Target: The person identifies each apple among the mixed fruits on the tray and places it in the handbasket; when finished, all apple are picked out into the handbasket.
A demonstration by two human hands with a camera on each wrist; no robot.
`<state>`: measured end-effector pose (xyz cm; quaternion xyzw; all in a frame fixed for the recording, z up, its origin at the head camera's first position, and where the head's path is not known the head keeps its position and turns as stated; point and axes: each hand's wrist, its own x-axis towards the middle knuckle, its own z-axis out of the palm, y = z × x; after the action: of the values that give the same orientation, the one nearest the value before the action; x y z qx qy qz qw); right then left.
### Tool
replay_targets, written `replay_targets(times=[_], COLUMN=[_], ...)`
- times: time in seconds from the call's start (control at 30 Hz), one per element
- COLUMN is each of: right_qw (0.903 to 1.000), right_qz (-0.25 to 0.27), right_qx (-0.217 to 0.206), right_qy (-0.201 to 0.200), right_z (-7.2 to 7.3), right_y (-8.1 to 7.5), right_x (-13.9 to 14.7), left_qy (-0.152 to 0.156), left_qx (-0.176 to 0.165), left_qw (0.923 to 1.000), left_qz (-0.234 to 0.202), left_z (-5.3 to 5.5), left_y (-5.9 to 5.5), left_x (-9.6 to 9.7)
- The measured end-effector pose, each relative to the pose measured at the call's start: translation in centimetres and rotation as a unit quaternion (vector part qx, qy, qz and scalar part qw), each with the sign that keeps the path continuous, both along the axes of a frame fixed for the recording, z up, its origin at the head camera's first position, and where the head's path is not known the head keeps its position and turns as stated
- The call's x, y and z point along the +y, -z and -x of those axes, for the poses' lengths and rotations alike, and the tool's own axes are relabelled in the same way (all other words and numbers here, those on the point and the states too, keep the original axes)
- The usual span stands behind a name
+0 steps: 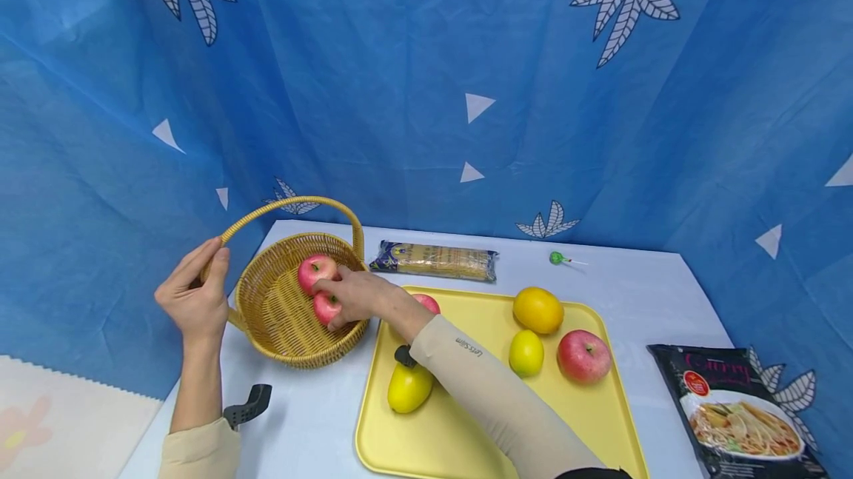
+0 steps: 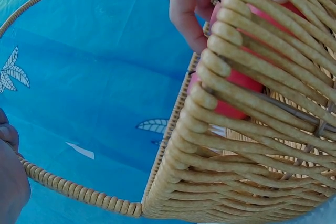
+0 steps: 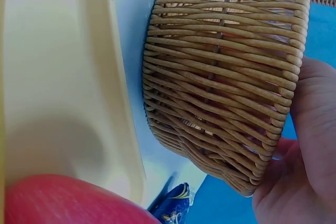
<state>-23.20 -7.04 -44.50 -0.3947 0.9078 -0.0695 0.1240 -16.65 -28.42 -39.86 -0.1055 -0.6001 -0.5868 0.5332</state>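
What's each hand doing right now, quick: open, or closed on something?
Left hand: closed, gripping the basket handle.
Right hand: closed around the nearer apple in the basket.

On the white tabletop (image 1: 313,431) are borne a round tan wicker basket (image 1: 305,359) at left, a rectangular yellow tray (image 1: 426,446), a long clear-wrapped noodle packet (image 1: 433,260), a green-headed lollipop (image 1: 557,258) and a glossy black food pouch (image 1: 726,405).

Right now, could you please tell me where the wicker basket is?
In the head view, the wicker basket sits at left, beside the yellow tray, its handle in the left hand.
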Motion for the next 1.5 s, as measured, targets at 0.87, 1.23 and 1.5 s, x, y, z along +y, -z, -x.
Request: replay_targets(times=[0.87,1.23,1.5], right_qw=[0.9997,0.9986,0.9986], right_qz=[0.018,0.05,0.05], right_qx=[0.017,-0.01,-0.002], right_qy=[-0.005,0.013,0.018], right_z=[0.1,0.1,0.3], right_y=[0.0,-0.1,-0.1], right_x=[0.0,0.1,0.1], left_qy=[-0.015,-0.01,-0.007], left_qx=[-0.018,-0.012,-0.008], left_qw=[0.9997,0.9999,0.9999], left_qz=[0.009,0.003,0.003], left_z=[0.4,0.8,0.4], left_y=[0.7,1.3,0.7], left_x=[-0.7,-1.3,-0.6])
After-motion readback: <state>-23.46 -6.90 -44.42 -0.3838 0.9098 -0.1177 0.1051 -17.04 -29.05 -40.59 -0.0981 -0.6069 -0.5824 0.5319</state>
